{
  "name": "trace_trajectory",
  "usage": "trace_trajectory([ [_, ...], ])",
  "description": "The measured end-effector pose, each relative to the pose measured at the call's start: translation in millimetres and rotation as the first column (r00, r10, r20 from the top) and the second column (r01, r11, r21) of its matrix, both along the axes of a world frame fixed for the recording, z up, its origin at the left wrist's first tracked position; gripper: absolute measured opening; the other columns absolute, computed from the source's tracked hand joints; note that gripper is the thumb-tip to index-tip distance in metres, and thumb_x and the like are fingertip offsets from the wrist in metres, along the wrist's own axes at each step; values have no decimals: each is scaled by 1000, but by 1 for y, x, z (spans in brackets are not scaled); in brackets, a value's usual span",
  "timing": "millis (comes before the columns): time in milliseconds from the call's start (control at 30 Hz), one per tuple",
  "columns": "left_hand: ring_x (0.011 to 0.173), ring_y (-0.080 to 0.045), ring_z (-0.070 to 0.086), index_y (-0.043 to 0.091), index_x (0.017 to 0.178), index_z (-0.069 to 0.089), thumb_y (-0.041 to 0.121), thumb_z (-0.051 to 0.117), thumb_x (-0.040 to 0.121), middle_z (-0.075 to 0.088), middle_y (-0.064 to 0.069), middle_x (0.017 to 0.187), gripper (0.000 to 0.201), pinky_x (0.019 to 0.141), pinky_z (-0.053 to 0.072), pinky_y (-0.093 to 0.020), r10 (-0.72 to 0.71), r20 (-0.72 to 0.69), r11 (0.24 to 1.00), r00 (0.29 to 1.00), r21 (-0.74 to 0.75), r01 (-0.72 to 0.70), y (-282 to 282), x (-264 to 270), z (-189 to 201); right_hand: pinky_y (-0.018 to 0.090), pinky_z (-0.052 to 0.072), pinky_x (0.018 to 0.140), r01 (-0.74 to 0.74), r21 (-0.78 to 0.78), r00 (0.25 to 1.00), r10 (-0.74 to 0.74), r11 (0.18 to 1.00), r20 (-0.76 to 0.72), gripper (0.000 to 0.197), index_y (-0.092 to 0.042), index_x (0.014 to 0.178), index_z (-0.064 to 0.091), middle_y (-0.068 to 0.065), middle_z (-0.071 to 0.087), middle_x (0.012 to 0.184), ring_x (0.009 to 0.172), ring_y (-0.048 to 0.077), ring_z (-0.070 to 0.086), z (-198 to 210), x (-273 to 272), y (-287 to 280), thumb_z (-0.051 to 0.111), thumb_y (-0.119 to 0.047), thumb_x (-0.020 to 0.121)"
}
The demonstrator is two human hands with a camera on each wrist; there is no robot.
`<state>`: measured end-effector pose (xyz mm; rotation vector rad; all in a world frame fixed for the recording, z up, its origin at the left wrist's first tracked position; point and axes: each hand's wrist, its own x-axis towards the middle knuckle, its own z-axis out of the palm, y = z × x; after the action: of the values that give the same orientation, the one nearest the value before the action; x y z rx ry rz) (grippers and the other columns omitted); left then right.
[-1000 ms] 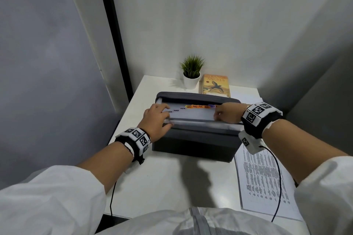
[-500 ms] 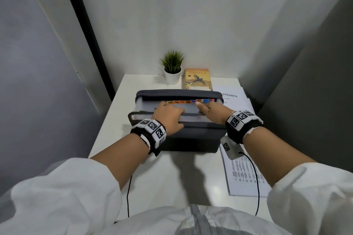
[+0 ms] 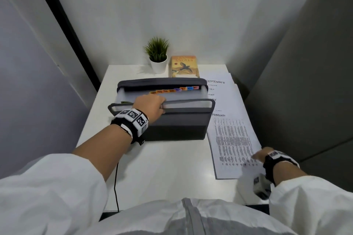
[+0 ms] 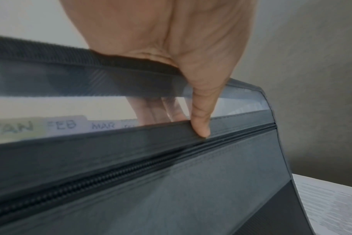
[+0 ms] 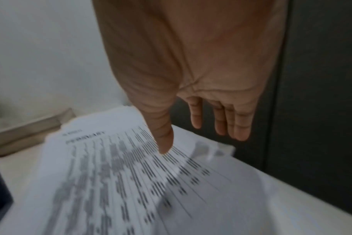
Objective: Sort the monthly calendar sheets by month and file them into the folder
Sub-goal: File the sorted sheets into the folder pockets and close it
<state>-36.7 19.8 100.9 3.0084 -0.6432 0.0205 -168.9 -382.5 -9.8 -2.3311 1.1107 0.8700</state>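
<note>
A grey expanding folder [image 3: 177,126] stands open on the white table, with coloured month tabs [image 3: 172,90] showing inside. My left hand [image 3: 152,106] grips its front rim: fingers inside, thumb [image 4: 200,127] outside on the front wall [image 4: 171,182]. Through the clear strip I read the JAN, FEB and MAR tabs [image 4: 64,124]. Calendar sheets [image 3: 233,139] lie fanned to the right of the folder, with FEBRUARY on top. My right hand [image 3: 257,155] hovers over their near right corner, fingers straight. Its thumb [image 5: 165,143] is at the top sheet [image 5: 110,182]; blur hides any contact.
A small potted plant [image 3: 157,57] and an orange book [image 3: 184,66] stand behind the folder against the wall. A dark panel [image 3: 305,82] closes in the table's right side. A thin black cable [image 3: 115,183] hangs over the front edge of the table [image 3: 162,168].
My right hand left the folder's tabs and swung back right, down to the sheets' near corner. My left hand stayed on the folder and now holds its front rim.
</note>
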Motion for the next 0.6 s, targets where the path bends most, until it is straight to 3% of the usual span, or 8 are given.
trace_trajectory([
  [67, 87, -24, 64, 26, 91, 63, 37, 62, 88, 63, 4, 83, 12, 71, 52, -33, 7, -3, 1000, 1000, 1, -7, -1, 1, -1, 25, 40, 56, 43, 10, 999, -43, 999, 0, 44, -1, 124, 57, 18, 59, 116, 89, 24, 53, -6, -16, 4, 69, -17, 85],
  [133, 87, -24, 64, 26, 90, 63, 38, 63, 87, 63, 5, 83, 13, 70, 51, -32, 24, -2, 1000, 1000, -1, -24, -1, 2, -2, 24, 47, 71, 88, -25, 991, -90, 996, -100, 50, -10, 121, 55, 8, 59, 110, 92, 19, 59, -8, -27, 12, 71, -32, 79],
  [200, 86, -23, 64, 28, 90, 63, 39, 64, 86, 61, 7, 82, 12, 67, 47, -30, 41, -3, 999, 999, 1, -41, -1, 3, -2, 31, 46, 94, 158, -100, 984, -165, 982, -67, 88, -5, 138, 29, 11, 53, 127, 114, 22, 57, -15, -32, 16, 75, -40, 71],
  [233, 87, -23, 64, 29, 92, 63, 39, 64, 86, 60, 8, 82, 12, 67, 46, -29, 48, -9, 999, 999, 3, -48, -1, 4, -2, 34, 41, 100, 190, -108, 979, -196, 976, -46, 104, -2, 143, 12, 15, 45, 136, 123, 27, 51, -21, -33, 16, 77, -40, 70],
  [267, 87, -23, 64, 30, 92, 64, 39, 65, 86, 60, 8, 81, 12, 67, 45, -29, 52, -16, 999, 999, 5, -52, -1, 3, -2, 36, 40, 103, 206, -113, 977, -211, 972, -27, 109, -1, 141, 5, 18, 41, 139, 125, 31, 48, -24, -34, 16, 79, -37, 70],
  [367, 87, -23, 63, 29, 88, 63, 39, 65, 85, 61, 7, 81, 11, 66, 45, -29, 57, -11, 998, 998, 15, -57, -2, 1, -1, 45, 48, 95, 292, -51, 956, -290, 955, 43, 95, -4, 128, 17, 22, 48, 126, 107, 37, 59, -36, -33, 10, 85, -26, 66],
  [467, 89, -25, 63, 29, 87, 62, 40, 63, 85, 65, 3, 87, 11, 65, 42, -29, 65, 11, 998, 998, 22, -65, -2, -1, -2, 40, 49, 87, 328, -3, 943, -327, 945, 54, 94, -6, 127, 18, 22, 51, 122, 103, 36, 61, -38, -34, 5, 86, -25, 66],
  [600, 92, -26, 64, 32, 94, 64, 41, 64, 85, 67, 2, 92, 12, 64, 37, -28, 70, 31, 997, 997, 29, -71, -2, -2, -2, 43, 48, 90, 305, 22, 949, -306, 952, 74, 99, -9, 129, 12, 20, 50, 107, 92, 35, 58, -31, -33, 9, 86, -16, 64],
])
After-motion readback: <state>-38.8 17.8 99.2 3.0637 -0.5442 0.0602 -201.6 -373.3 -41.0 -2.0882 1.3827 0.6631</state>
